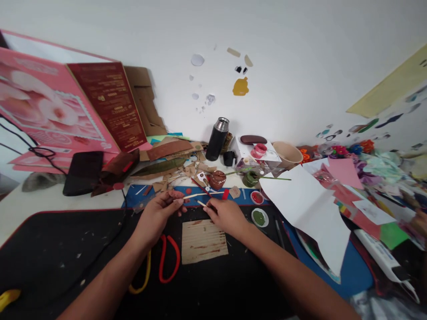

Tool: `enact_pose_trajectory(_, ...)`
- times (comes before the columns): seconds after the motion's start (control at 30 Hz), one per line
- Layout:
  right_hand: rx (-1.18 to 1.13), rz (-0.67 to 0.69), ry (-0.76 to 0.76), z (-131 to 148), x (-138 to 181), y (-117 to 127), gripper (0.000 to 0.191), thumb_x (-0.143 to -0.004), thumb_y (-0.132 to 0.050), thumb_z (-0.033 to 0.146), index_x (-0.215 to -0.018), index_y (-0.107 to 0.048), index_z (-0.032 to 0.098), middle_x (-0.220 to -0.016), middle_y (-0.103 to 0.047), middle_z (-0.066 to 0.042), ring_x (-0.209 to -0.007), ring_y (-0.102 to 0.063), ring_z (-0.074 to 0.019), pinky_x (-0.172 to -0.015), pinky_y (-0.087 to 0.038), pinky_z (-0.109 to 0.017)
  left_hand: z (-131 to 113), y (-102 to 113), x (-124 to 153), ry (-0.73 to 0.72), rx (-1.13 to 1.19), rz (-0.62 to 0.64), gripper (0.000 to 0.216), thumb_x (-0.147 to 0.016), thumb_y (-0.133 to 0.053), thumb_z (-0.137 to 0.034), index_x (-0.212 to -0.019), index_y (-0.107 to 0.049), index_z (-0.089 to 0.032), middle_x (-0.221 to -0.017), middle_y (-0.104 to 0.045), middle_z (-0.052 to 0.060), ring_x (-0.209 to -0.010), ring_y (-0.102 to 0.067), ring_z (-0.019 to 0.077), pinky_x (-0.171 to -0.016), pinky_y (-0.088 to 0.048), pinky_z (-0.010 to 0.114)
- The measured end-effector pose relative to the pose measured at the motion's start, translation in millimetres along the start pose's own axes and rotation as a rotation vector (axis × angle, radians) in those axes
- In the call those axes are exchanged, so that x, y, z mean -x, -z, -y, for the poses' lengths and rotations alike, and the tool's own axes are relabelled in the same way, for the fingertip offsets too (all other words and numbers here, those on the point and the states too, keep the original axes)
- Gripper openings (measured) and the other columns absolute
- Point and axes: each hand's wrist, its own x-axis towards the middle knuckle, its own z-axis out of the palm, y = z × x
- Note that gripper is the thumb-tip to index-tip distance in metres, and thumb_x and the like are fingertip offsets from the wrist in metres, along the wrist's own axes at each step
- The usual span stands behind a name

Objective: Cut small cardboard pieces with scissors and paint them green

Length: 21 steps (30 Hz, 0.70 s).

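Observation:
My left hand [163, 208] pinches one end of a thin pale strip [203, 194], which points right across the blue mat. Close beside it, my right hand [227, 215] is closed on a slender stick with a pale tip [201, 203]; most of that stick is hidden by the fingers. Below both hands lies a piece of corrugated cardboard [204, 242] with reddish-brown smears. Scissors with red and yellow handles [170, 258] rest under my left forearm. Just beyond my right hand stands a jar of brown paint [218, 179], with a jar of green paint [250, 178] to its right.
Lids with red paint [256, 197] and green paint [259, 218] sit right of my right hand. A black flask [217, 140] stands by the wall. Cardboard scraps [170, 178] cover the back left, near a phone [83, 172]. White paper sheets [303, 204] lie at right.

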Motion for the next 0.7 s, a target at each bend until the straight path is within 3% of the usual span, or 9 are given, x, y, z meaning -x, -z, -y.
enact_pose_trajectory(0.3,0.032,-0.015,0.03,-3.3,-4.2,0.1,0.024,-0.106,-0.06,0.038,-0.103,-0.076,0.021,-0.089,-0.081,-0.008,-0.08,-0.074,-0.0235,-0.067,-0.039,-0.03,-6.7,-3.3,3.9,0.0,-0.111,0.08,0.049,-0.078,-0.082,-0.055,-0.109,-0.077,-0.017,-0.087,-0.077,0.006,-0.066,-0.066,0.0174,-0.061,-0.052,0.03)
enact_pose_trajectory(0.7,0.037,0.0,0.014,-0.6,-4.0,0.3,0.026,-0.107,-0.058,0.041,-0.102,-0.076,0.021,-0.093,-0.082,-0.007,-0.085,-0.075,-0.0233,-0.07,-0.041,-0.03,-1.8,-7.5,6.1,0.009,-0.077,0.122,0.058,-0.083,-0.072,-0.075,-0.094,-0.057,-0.02,-0.07,-0.071,0.0,-0.057,-0.063,0.0154,-0.053,-0.047,0.027)
